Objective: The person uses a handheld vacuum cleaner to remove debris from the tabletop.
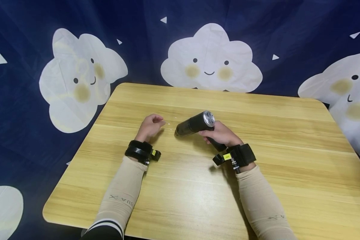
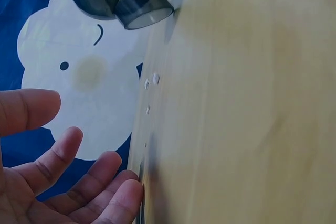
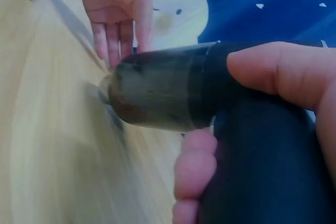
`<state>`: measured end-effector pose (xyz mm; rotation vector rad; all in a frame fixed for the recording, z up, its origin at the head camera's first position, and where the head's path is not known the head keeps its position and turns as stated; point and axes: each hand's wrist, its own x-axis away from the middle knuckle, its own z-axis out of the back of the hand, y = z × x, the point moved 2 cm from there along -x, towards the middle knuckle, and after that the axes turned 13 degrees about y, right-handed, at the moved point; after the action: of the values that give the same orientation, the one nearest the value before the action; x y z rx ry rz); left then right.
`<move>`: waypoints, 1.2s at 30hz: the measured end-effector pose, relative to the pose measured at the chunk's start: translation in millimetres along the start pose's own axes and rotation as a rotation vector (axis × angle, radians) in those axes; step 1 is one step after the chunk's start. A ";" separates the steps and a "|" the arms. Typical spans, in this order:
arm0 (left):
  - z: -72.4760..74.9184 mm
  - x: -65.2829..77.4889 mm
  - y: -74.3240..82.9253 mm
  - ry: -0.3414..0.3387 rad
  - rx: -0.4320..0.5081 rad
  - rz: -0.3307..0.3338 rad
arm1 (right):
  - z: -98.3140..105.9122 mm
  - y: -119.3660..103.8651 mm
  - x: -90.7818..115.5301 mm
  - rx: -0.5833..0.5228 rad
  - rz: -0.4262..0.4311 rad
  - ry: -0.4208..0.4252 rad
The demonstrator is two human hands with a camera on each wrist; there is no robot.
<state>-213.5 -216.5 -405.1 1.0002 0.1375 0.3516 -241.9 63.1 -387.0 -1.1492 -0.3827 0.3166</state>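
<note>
My right hand (image 1: 221, 134) grips the handle of a black handheld vacuum cleaner (image 1: 195, 124) with a smoky see-through front and a silver vent at its rear. In the right wrist view the fingers wrap the handle (image 3: 257, 166) and the thumb lies along the body. The nozzle (image 2: 144, 8) points down and left, close to the tabletop. A few small white scraps (image 2: 156, 78) lie on the wood between the nozzle and my left hand (image 1: 151, 126). That hand holds nothing; its fingers are loosely bent, its little-finger side near or on the table.
The wooden table (image 1: 180, 200) has rounded corners and stands before a dark blue curtain (image 1: 144, 43) with white smiling clouds (image 1: 211, 60). A black strap with a small camera sits on each wrist.
</note>
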 end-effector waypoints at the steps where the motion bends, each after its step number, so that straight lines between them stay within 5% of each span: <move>1: 0.3 -0.1 0.0 0.000 0.002 0.000 | -1.1 0.0 -0.2 0.006 -0.001 0.009; 30: -0.4 0.2 -1.2 0.001 -0.001 -0.001 | -21.9 3.1 -7.0 0.036 0.026 0.048; 36: -0.8 0.5 -0.4 0.000 0.004 -0.004 | -22.1 -13.1 2.8 0.043 0.011 0.036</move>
<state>-213.2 -215.9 -405.8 1.0038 0.1407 0.3477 -228.8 41.3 -382.5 -1.1140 -0.3365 0.3121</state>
